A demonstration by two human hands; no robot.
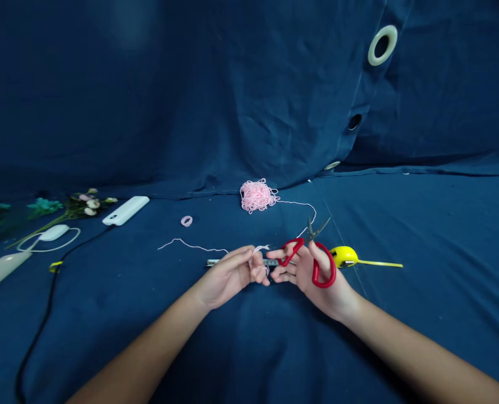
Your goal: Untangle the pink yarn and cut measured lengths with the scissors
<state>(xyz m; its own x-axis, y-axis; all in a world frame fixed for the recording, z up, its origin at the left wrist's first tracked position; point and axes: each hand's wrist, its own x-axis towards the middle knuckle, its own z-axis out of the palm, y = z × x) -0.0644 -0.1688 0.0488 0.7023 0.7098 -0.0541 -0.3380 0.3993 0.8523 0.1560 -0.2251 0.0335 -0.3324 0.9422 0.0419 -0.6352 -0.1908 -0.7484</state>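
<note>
My left hand is closed on a small loop of pale pink yarn wound about its fingers. In my right hand are red-handled scissors, thumb and a finger through the rings, with the blades parted and pointing away from me. The right fingertips come close to the left ones. Behind and partly hidden by my hands lies a metal ruler-like strip. A tangled heap of pink yarn sits farther back, its strand trailing toward the scissors. Another strand runs left from my left hand.
A small pink yarn ring lies left of the heap. Right of my hands is a yellow tape measure with its tape pulled out. At left are a white device, a black cable and artificial flowers. Blue cloth hangs behind.
</note>
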